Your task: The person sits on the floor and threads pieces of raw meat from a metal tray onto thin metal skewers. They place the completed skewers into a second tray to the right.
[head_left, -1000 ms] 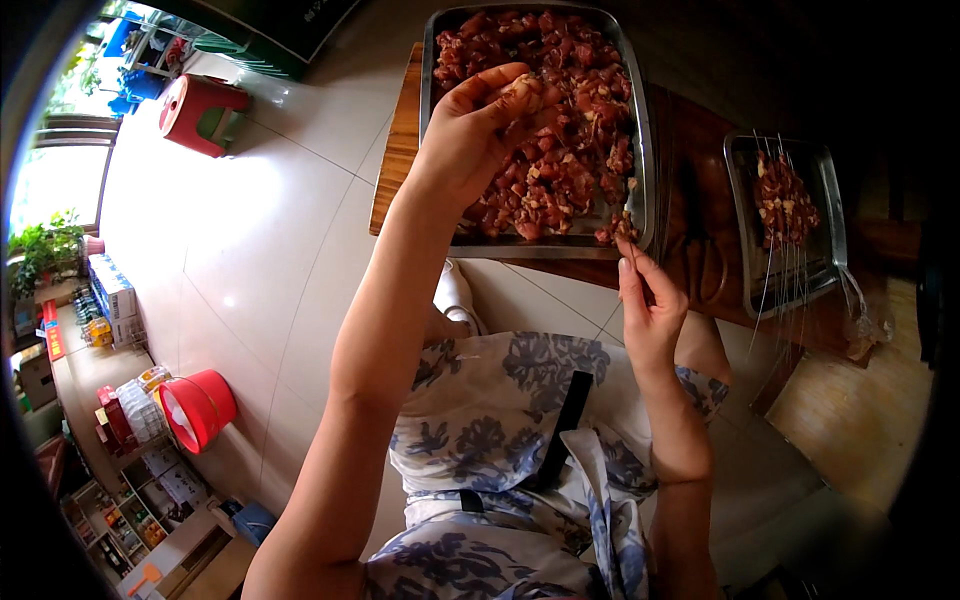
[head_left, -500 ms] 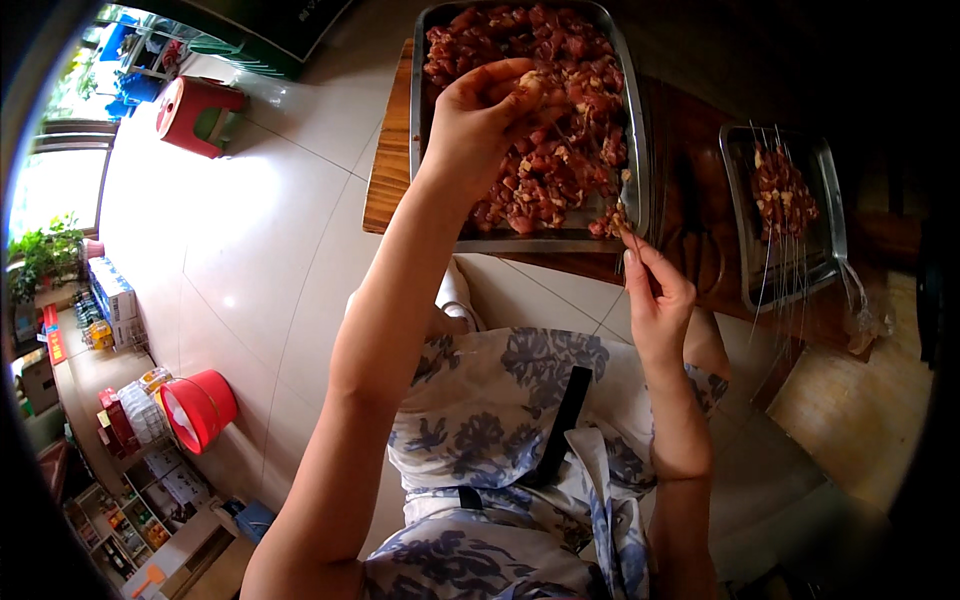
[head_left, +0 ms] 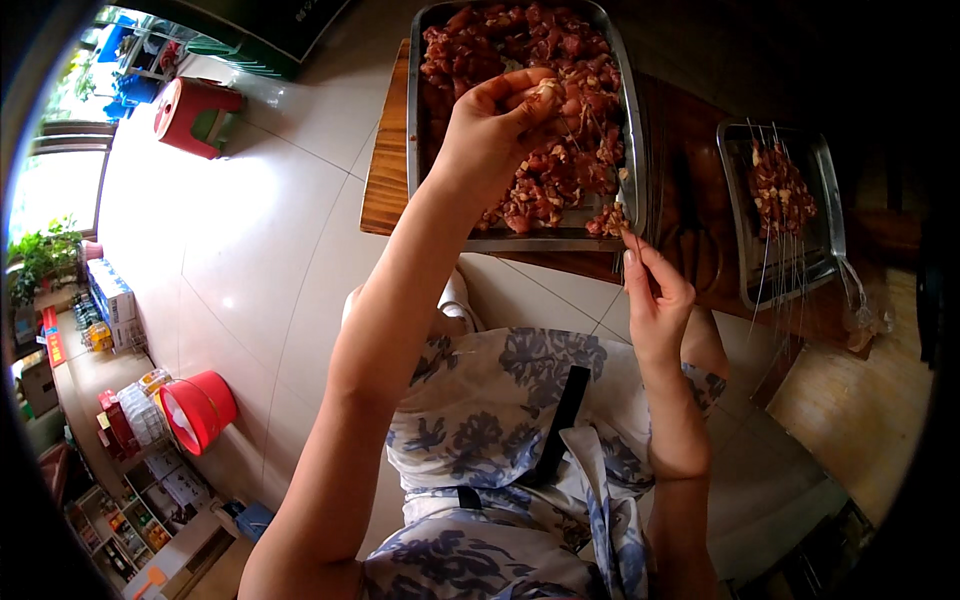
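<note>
A large metal tray (head_left: 413,150) holds a spread of raw, diced red meat (head_left: 550,185). Over it, my left hand (head_left: 500,120) pinches a pale piece of meat (head_left: 547,90) between thumb and fingers. My right hand (head_left: 660,295), at the tray's near right corner, is closed on the end of a thin metal skewer (head_left: 638,245). A small clump of meat (head_left: 606,221) sits just beyond those fingertips; whether it is threaded on the skewer I cannot tell. Most of the skewer's shaft is lost against the meat.
A smaller metal tray (head_left: 832,190) at the right bears several loaded skewers (head_left: 782,190), their bare ends overhanging. Both trays rest on a wooden table (head_left: 385,170). A clear plastic bag (head_left: 865,315) lies beside the smaller tray. On the floor at left are a red stool (head_left: 185,115) and red bucket (head_left: 205,410).
My left hand has shifted a little to the right and slightly nearer over the meat, still pinching. My right hand stays almost in place with the skewer.
</note>
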`<state>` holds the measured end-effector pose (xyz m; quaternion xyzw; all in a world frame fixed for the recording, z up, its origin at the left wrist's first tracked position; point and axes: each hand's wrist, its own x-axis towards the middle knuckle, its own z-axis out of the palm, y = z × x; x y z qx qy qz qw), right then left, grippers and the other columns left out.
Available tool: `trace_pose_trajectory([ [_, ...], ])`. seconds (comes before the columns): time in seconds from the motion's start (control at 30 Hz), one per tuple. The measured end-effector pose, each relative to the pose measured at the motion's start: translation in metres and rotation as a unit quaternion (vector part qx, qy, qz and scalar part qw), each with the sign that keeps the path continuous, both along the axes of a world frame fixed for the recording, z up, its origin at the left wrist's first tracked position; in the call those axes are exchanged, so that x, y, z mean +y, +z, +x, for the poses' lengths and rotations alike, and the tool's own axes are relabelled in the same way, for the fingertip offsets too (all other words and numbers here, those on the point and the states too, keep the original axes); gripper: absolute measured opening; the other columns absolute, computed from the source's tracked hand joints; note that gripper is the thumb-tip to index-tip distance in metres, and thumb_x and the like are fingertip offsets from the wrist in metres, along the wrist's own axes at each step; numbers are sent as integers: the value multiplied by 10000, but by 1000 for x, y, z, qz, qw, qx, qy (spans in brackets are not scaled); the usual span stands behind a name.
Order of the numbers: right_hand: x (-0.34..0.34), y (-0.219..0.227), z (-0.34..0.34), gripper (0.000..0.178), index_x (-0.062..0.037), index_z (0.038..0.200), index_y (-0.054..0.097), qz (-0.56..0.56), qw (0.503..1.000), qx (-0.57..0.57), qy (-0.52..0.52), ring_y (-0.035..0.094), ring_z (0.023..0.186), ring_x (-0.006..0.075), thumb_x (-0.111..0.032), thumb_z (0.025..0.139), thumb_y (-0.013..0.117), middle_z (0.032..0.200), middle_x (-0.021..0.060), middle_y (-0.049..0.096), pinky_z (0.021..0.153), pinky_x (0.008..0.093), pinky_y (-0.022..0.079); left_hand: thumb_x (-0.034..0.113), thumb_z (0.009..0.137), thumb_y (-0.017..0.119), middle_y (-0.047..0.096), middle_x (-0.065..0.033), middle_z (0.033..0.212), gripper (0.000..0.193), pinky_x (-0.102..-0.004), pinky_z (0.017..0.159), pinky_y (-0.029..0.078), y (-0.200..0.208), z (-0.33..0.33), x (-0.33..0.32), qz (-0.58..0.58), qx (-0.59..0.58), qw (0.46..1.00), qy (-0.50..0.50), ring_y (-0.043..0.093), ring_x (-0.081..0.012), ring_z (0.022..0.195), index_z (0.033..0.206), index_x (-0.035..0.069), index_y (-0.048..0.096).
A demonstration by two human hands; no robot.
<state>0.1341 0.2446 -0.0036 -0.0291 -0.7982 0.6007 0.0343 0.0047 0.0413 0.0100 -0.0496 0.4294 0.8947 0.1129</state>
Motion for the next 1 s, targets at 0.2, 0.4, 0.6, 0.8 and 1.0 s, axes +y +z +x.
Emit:
trace_pose_trajectory([
  [0.2,2,-3,5,226,-3,1113,651,-174,977,-119,15,457,595,19,-73,911,576,718,-34,572,500,156,350,45,920,552,602,-103,1042,226,-369,880,558,5,2,-2,-4,1,1000,-15,634,-239,980,1139,-9,549],
  [0.4,1,12,1,235,-66,1132,649,-393,884,-251,43,337,540,-11,-104,905,601,643,-86,446,425,145,197,27,901,573,636,-128,1004,255,-358,838,569,8,4,0,-6,1,999,-52,657,-238,942,1151,-6,535],
  [0.6,-1,7,0,239,-69,1143,645,-342,916,-208,18,316,529,-8,-104,912,592,638,-89,432,424,153,194,39,906,570,638,-124,1018,275,-353,825,571,0,12,9,-82,-2,996,-40,656,-232,950,1174,-9,523],
  [0.8,-1,7,-4,245,-56,1152,639,-310,935,-173,4,296,515,-13,-94,917,581,633,-92,419,429,153,193,88,956,497,591,-154,1188,352,-362,868,537,3,10,9,-31,10,998,-50,624,-241,1026,1289,-8,438],
  [1.0,2,3,0,256,-51,1166,629,-289,939,-187,0,286,508,-19,-104,921,578,632,-100,411,428,152,192,72,968,453,532,-196,1265,377,-374,904,526,2,-5,-13,27,4,999,26,579,-281,1109,1330,0,377],
])
